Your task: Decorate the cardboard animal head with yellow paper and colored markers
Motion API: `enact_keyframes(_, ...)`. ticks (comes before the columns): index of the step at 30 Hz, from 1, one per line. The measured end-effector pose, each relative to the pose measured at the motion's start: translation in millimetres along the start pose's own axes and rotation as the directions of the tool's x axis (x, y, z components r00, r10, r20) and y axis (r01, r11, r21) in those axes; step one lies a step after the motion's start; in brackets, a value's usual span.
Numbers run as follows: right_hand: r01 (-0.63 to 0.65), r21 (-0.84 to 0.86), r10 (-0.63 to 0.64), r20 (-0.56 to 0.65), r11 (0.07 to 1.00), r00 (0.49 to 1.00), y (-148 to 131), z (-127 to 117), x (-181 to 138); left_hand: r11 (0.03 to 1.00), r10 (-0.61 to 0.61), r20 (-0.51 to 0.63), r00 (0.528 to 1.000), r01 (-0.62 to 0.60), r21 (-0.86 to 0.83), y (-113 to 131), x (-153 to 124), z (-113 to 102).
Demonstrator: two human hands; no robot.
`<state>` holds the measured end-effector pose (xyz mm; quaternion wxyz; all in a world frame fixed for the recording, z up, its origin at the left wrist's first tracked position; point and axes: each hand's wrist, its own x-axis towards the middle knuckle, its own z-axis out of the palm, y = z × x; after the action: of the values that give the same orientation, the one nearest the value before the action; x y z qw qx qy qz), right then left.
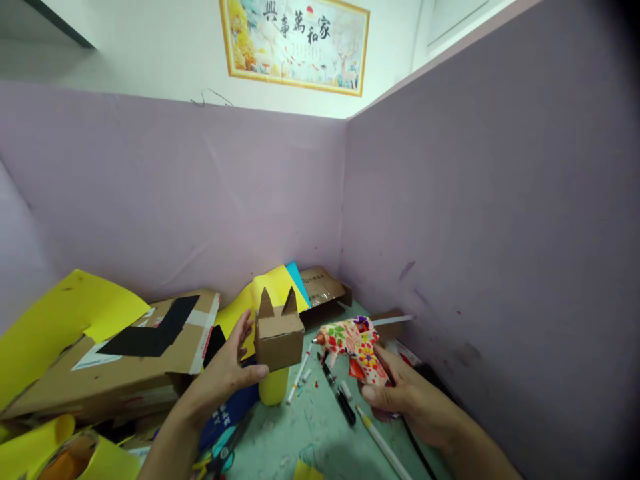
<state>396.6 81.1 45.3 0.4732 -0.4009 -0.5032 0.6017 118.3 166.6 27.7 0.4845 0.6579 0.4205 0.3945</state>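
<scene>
A small cardboard box [280,343] with two pointed cardboard ears stands upright on a yellow base [273,389] on the green table. Beside its left face, my left hand [230,370] is spread with the thumb apart from the fingers; whether it touches the box I cannot tell. My right hand [407,393] grips the handle of a hot glue gun [353,341] covered in a colourful floral pattern. The gun's nozzle points left at the box, and a pale glue stick [395,320] sticks out of its back end.
Uncapped markers [340,397] and a white pencil [383,440] lie below the gun. Scissors [227,450] rest at the lower left. A large carton [135,380] bears black and yellow sheets [75,313]. Lilac partitions [250,193] enclose the table [280,440] behind and at right.
</scene>
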Motion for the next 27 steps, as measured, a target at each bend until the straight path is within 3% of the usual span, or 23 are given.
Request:
enact_keyframes(5, 0.084, -0.149, -0.099, -0.096, 0.985, 0.990, -11.9, 7.0, 0.3, 0.995, 0.061, -0.009, 0.998, -0.060, 0.076, 3.6, 11.6, 6.2)
enact_keyframes(9, 0.133, -0.210, -0.164, -0.140, 0.969, 0.976, -22.5, 3.1, 2.7, 0.987, 0.040, -0.076, 0.996, -0.027, 0.159, -4.0, 15.3, 13.7)
enact_keyframes(12, 0.158, -0.142, -0.181, -0.168, 0.977, 0.969, -18.3, -0.9, 16.9, 0.988, 0.002, -0.074, 0.997, 0.009, 0.156, -17.1, 18.7, 20.5)
enact_keyframes(17, 0.125, 0.039, -0.106, -0.316, 0.991, 0.943, 10.9, -4.6, 57.9, 0.992, 0.005, -0.043, 0.999, 0.000, 0.124, -38.9, 27.2, 39.2)
enact_keyframes(22, 0.137, 0.101, -0.105, -0.276, 0.985, 0.956, 20.4, 3.4, 71.4, 0.991, 0.094, 0.001, 0.996, -0.094, 0.100, -38.3, 29.1, 65.5)
enact_keyframes(27, 0.248, 0.049, -0.233, -0.211, 0.967, 0.949, 13.1, 22.3, 53.1, 0.988, 0.053, -0.200, 0.978, -0.023, 0.153, -42.3, 16.5, 71.1)
